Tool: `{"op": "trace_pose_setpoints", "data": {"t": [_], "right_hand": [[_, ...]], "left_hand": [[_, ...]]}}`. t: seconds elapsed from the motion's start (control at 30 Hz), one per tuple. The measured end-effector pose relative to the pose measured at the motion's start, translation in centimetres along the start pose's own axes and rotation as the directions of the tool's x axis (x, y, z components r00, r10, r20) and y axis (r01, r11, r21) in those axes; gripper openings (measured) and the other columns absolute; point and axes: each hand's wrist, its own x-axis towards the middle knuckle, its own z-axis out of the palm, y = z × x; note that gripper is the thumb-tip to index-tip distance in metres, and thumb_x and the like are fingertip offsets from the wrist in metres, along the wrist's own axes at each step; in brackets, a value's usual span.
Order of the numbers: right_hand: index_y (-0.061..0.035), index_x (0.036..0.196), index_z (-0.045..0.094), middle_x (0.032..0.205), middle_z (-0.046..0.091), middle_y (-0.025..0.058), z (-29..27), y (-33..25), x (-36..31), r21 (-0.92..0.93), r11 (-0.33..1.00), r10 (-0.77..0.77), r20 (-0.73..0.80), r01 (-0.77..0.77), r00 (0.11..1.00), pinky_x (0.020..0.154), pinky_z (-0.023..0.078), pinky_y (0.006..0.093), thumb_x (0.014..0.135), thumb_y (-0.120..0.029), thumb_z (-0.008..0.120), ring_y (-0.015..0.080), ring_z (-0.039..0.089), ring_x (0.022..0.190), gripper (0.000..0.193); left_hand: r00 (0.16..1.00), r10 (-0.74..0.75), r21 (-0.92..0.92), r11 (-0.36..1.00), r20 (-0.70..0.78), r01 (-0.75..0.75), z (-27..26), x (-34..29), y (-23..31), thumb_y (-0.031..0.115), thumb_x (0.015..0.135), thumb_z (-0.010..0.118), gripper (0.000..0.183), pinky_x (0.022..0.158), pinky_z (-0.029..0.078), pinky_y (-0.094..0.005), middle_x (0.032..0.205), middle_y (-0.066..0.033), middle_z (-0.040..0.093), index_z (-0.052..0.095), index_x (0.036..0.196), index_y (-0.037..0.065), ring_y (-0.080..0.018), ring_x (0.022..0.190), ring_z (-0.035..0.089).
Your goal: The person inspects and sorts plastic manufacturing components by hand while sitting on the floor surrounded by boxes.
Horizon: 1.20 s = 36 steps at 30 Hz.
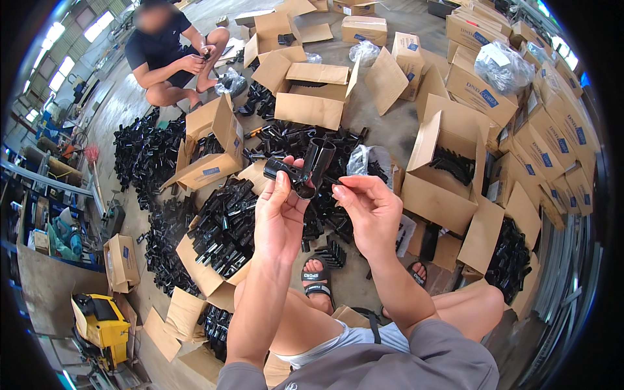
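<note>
Black, plastic-looking tubular joint [320, 158] grasped in my left hand [281, 218], small dark piece [337, 183] pinched in my right hand [374, 214], I seem mid-fitting, the next move likely calling for a steady grip.

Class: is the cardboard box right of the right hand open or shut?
Open: the box has flaps spread; black parts show inside.

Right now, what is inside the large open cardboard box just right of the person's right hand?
Inside the box, black parts lie together. Its near wall and those upper parts cover the bottom, so anything underneath cannot be seen.
</note>
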Motion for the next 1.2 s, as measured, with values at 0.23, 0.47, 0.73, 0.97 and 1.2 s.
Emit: {"op": "trace_pose_setpoints", "data": {"t": [0.23, 0.47, 0.73, 0.97, 1.2], "right_hand": [[0.0025, 0.104, 0.069, 0.095, 0.073, 0.0064, -0.4, -0.2, 0.1, 0.051, 0.997, 0.056, 0.066, -0.059, 0.996, 0.073, 0.055, 0.0211, 0.090, -0.001, 0.075, 0.0083, 0.068, 0.082, 0.016], [-0.0018, 0.105, 0.070, 0.097, 0.074, 0.0063, -1.3, 2.1, 0.2, 0.411, 0.883, 0.196, 0.118, -0.227, 0.974, 0.074, 0.054, 0.0252, 0.091, -0.004, 0.074, 0.0114, 0.069, 0.085, 0.015], [-0.0059, 0.114, 0.068, 0.104, 0.072, 0.0020, -1.0, 0.9, -1.0, 0.508, 0.756, 0.406, 0.132, -0.413, 0.904, 0.079, 0.056, 0.0289, 0.096, -0.011, 0.069, 0.0113, 0.068, 0.094, 0.018], [-0.0053, 0.111, 0.067, 0.102, 0.070, 0.0019, -3.1, 5.1, -0.8, 0.449, 0.754, 0.498, 0.083, -0.479, 0.863, 0.080, 0.055, 0.0261, 0.099, -0.017, 0.068, 0.0104, 0.067, 0.090, 0.017], [0.0000, 0.113, 0.068, 0.105, 0.070, 0.0038, -3.6, 5.4, -1.0, 0.182, 0.911, 0.362, 0.076, -0.370, 0.929, 0.080, 0.053, 0.0253, 0.095, -0.008, 0.070, 0.0082, 0.064, 0.090, 0.020]], "left_hand": [[0.996, 0.015, 0.050, 0.999, 0.087, -0.019, 0.1, -0.8, -0.3, 0.019, 0.100, 0.065, 0.042, 0.099, 0.054, -0.0330, 0.124, -0.0103, 0.067, 0.054, 0.135, 0.000, -0.0171, 0.109, 0.067], [0.963, 0.170, 0.215, 0.953, 0.210, -0.215, 0.5, -1.3, -0.7, 0.007, 0.093, 0.071, 0.044, 0.101, 0.051, -0.0322, 0.123, -0.0147, 0.068, 0.056, 0.134, -0.004, -0.0183, 0.113, 0.065], [0.890, 0.252, 0.588, 0.677, 0.381, -0.444, 0.9, -1.2, -0.8, -0.007, 0.086, 0.072, 0.044, 0.106, 0.047, -0.0347, 0.125, -0.0128, 0.068, 0.061, 0.128, -0.002, -0.0217, 0.123, 0.062], [0.916, -0.032, 0.823, 0.452, 0.401, -0.344, -0.7, -0.8, -2.2, -0.016, 0.078, 0.062, 0.059, 0.112, 0.042, -0.0397, 0.144, -0.0092, 0.057, 0.059, 0.134, 0.004, -0.0283, 0.140, 0.047], [0.874, -0.486, 0.427, 0.795, 0.025, 0.430, -2.2, 0.8, -2.1, 0.012, 0.102, 0.056, 0.039, 0.090, 0.055, -0.0325, 0.125, -0.0077, 0.067, 0.056, 0.140, 0.003, -0.0158, 0.104, 0.067]]}}
